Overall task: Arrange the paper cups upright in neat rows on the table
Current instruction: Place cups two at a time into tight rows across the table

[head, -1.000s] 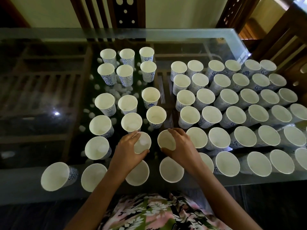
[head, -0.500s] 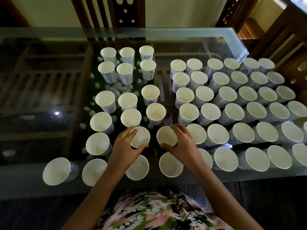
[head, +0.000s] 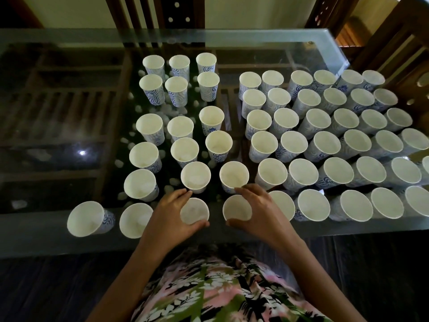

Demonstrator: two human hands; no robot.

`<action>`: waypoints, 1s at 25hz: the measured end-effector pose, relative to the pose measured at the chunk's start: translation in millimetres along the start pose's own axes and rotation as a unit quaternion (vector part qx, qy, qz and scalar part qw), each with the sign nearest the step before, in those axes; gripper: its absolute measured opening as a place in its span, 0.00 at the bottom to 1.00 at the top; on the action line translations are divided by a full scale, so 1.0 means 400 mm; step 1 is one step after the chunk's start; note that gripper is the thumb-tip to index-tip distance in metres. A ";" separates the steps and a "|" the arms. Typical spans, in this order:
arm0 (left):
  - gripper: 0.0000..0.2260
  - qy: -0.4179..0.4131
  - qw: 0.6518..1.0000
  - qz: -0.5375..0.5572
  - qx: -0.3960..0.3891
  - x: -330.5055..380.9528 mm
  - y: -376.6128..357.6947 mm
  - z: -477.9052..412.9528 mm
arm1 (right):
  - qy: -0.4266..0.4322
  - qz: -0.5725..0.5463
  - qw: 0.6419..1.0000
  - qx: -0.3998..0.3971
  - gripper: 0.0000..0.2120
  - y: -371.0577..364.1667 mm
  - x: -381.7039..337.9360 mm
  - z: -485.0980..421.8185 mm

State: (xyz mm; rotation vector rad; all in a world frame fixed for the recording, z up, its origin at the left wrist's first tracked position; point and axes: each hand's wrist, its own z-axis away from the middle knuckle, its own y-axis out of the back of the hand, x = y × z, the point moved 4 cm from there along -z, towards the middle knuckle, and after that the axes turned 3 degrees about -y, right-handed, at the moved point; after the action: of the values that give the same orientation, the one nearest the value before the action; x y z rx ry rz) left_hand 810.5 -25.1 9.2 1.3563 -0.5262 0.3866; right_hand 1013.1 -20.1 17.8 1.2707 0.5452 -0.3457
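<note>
We look down on a glass table (head: 46,238) that fills most of the frame, with dark wooden chairs (head: 162,12) behind its far edge. Upright paper cups (head: 322,142), white inside with blue patterning outside, cover the right half in tight diagonal rows. A looser group of three columns runs down the centre left. Two more cups (head: 134,219) sit near the front edge at lower left.

Both forearms rise from the bottom of the frame, above a floral garment (head: 209,289), and angle inward toward the lower centre. The left hand (head: 169,219) curves round the left-hand cup (head: 194,210): its fingers wrap the far left side of the rim and its thumb closes on the near side. The right hand (head: 260,212) mirrors it on the right-hand cup (head: 237,207), with fingers bent over the far rim and thumb tucked under the near edge.

These two held cups stand side by side but apart. They are in the nearest row, just in front of two other upright cups. We cannot tell whether their bases touch the glass.
</note>
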 end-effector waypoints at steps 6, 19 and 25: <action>0.39 -0.012 0.999 -0.009 -0.040 0.010 -0.012 0.025 | 0.021 0.034 0.999 -0.034 0.39 -0.031 0.010 0.021; 0.34 -0.009 1.000 0.002 -0.001 0.010 -0.028 0.021 | 0.020 0.017 1.000 -0.014 0.38 -0.027 0.014 0.026; 0.34 -0.014 1.000 0.010 0.008 0.015 -0.029 0.026 | 0.021 0.011 1.000 -0.010 0.38 -0.029 0.016 0.032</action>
State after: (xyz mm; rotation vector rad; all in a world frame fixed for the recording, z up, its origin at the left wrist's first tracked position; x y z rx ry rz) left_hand 820.5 -37.6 4.5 1.3738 -0.5604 0.3895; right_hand 1014.5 -35.0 7.5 1.2667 0.5690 -0.2953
